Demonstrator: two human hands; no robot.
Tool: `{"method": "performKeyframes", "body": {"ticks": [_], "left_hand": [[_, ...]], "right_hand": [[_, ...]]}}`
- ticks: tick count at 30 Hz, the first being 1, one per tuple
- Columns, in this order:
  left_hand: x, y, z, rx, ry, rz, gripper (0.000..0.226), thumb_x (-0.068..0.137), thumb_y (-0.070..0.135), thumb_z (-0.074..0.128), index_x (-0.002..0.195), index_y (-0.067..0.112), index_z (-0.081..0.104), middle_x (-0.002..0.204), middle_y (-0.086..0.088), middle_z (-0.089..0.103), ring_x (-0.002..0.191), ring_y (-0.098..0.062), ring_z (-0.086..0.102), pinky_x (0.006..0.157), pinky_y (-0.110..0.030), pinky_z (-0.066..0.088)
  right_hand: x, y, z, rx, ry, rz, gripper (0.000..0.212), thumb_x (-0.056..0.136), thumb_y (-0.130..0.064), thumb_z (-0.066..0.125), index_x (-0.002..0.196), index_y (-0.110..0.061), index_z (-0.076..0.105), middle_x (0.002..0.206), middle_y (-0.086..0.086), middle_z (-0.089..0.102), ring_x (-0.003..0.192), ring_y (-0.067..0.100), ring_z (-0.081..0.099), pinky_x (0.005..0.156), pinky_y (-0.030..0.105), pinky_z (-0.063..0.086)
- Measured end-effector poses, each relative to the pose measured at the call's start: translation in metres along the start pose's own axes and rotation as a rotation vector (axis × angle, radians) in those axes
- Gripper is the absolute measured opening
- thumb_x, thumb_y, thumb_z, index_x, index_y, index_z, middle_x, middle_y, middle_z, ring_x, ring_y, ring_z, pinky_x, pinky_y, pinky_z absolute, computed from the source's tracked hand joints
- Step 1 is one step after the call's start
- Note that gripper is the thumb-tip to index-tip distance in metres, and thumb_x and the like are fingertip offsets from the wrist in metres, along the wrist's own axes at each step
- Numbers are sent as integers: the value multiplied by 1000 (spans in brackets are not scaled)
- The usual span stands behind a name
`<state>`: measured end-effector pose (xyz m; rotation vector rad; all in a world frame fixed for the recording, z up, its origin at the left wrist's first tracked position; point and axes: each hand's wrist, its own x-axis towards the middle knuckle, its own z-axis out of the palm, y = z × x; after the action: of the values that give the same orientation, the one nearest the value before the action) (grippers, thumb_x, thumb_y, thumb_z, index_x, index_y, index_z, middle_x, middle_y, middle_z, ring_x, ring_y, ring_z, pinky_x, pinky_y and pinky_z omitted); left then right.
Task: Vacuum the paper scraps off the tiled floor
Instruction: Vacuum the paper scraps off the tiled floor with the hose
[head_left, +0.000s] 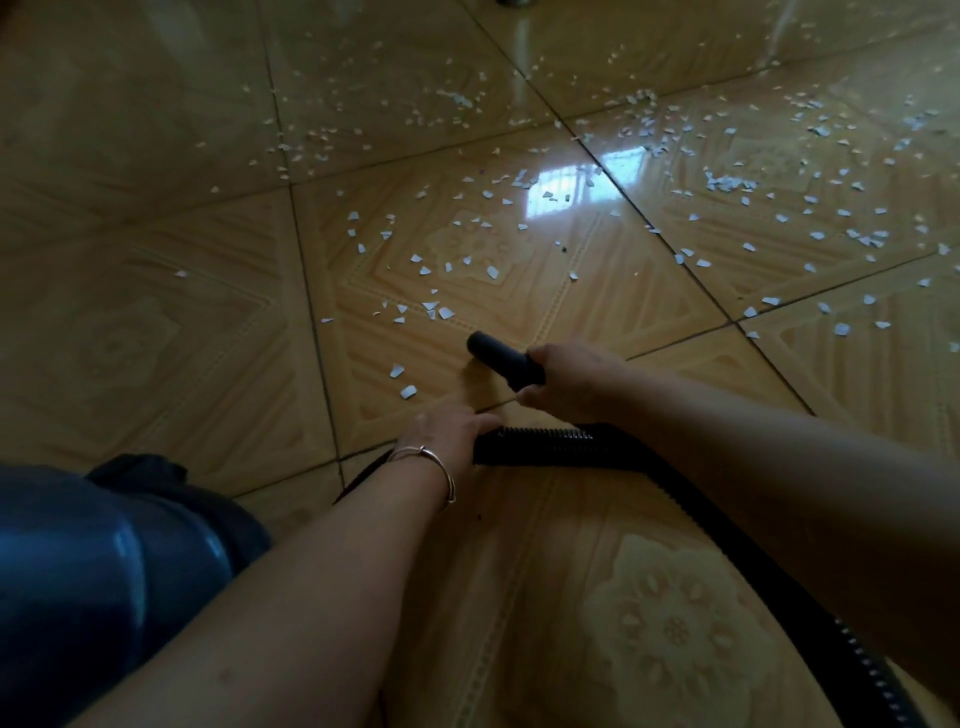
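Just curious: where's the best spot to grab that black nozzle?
Probably the rear of the nozzle, from behind, as the right hand does: the smooth tube suits a wrap grip, leaving its open tip free, facing the paper scraps.

The tiled floor (597, 291) is glossy and reflective; the paper scraps (445, 313) look matt. The hose (540, 446) is ribbed black plastic, its nozzle (498, 356) smooth.

Hose (535, 447) beyond bottom-right edge.
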<state>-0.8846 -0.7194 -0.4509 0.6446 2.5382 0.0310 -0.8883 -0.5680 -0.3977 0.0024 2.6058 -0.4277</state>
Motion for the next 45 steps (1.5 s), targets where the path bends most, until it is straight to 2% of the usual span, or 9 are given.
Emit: {"method": "performKeyframes", "body": {"ticks": [10,15,20,25,28,34,39,42,45], "left_hand": [[-17,-14,3,29,-45,-156,28,92,13,48,120,15,53,122,-8,56,116,-28,52,93,-33,40],[-13,-3,-7,-48,-51,8,45,86,12,54,130,21,50,127,-8,53,119,-29,49,99,-37,40],[-4,34,-20,1,38,91,53,80,-1,52,122,31,49,119,3,53,109,-23,53,87,-30,44],[25,111,-42,204,15,280,79,84,19,64,144,44,19,130,0,46,115,-24,51,90,-34,44],[37,170,-57,295,5,374,72,85,42,63,145,38,23,127,-7,49,115,-26,50,88,-32,41],[34,278,-63,357,79,444,45,84,4,53,125,18,42,118,-8,56,107,-29,55,74,-31,40],[31,356,-49,579,-13,590,73,85,13,61,141,39,23,123,-5,47,114,-26,48,88,-36,43],[27,404,-39,586,5,606,56,86,32,63,134,37,34,118,-4,53,108,-26,54,84,-35,43],[23,444,-26,580,52,617,43,88,12,56,125,27,39,108,-5,57,96,-28,58,75,-34,41]], "right_hand": [[7,-60,11,-123,-93,-165,41,92,-34,57,128,-15,52,94,2,51,82,19,52,66,27,40],[8,-31,4,-12,-23,26,33,93,-26,56,122,-10,57,94,6,54,83,22,55,68,26,42],[-32,46,-15,65,19,264,35,94,-29,56,122,-7,57,103,11,57,95,25,56,74,27,40],[-95,119,-27,248,97,428,35,97,-31,52,120,-4,54,98,7,49,89,22,52,70,26,36],[-141,163,-23,356,155,521,36,97,-34,50,119,-6,53,102,8,53,85,21,50,69,26,36],[-222,234,3,599,311,716,35,96,-34,52,116,-5,53,100,8,55,83,22,51,67,28,38],[-269,274,15,726,386,865,38,96,-35,50,115,-3,54,95,8,51,80,22,51,62,29,38],[-292,296,24,783,406,916,37,96,-34,52,116,-3,52,95,8,49,82,23,50,58,27,36],[-312,317,33,850,439,961,37,96,-33,52,119,-4,51,98,8,48,83,24,50,59,28,36]]}}
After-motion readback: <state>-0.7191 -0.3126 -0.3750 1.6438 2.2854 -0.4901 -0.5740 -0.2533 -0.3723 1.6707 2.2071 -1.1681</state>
